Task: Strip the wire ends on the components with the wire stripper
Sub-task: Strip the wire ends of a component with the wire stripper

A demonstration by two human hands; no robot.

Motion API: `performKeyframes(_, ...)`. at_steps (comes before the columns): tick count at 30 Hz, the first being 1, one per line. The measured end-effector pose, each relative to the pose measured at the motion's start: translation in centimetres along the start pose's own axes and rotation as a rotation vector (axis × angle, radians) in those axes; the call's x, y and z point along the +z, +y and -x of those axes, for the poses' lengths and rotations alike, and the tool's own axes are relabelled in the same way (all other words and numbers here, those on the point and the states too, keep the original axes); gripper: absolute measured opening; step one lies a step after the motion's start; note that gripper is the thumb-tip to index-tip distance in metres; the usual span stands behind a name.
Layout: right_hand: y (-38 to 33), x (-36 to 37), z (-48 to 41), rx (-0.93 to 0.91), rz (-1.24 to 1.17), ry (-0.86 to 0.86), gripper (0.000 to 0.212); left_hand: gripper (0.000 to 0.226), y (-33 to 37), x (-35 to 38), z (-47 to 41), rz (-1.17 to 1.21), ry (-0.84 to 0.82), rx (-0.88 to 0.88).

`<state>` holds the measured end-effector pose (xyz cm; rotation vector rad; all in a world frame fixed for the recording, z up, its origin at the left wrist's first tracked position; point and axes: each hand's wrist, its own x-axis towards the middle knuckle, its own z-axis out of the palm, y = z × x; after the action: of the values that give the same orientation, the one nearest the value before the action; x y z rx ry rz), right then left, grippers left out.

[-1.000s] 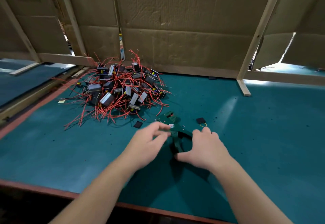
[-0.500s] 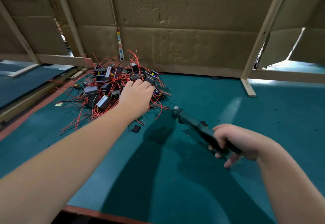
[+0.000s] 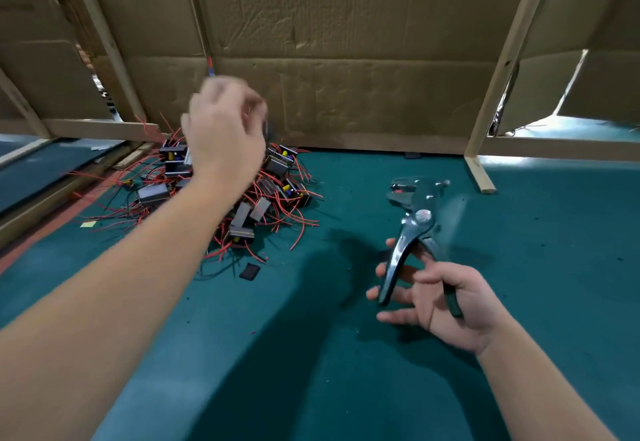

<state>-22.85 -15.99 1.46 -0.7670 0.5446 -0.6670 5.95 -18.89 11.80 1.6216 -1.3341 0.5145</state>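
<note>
The stripper (image 3: 414, 219) is right of centre, head up over the table (image 3: 346, 371), your right hand (image 3: 446, 302) curled round its handles, while your blurred left hand (image 3: 225, 132) hovers above the components (image 3: 273, 194) at centre left, its hold impossible to tell.

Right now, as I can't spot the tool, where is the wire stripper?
Head view, right of centre: the right hand holds the wire stripper above the green table, right of the component pile.
</note>
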Motion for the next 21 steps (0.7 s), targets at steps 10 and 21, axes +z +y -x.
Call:
performKeyframes(10, 0.1, 0.0, -0.1, -0.251, -0.164, 0.163, 0.039, 0.017, 4.7, 0.4, 5.9, 1.077, -0.498, -0.549)
performKeyframes(21, 1.1, 1.4, -0.7, -0.029, -0.077, -0.062, 0.069, 0.015, 2.4, 3.7, 11.0, 1.104, -0.366, -0.646)
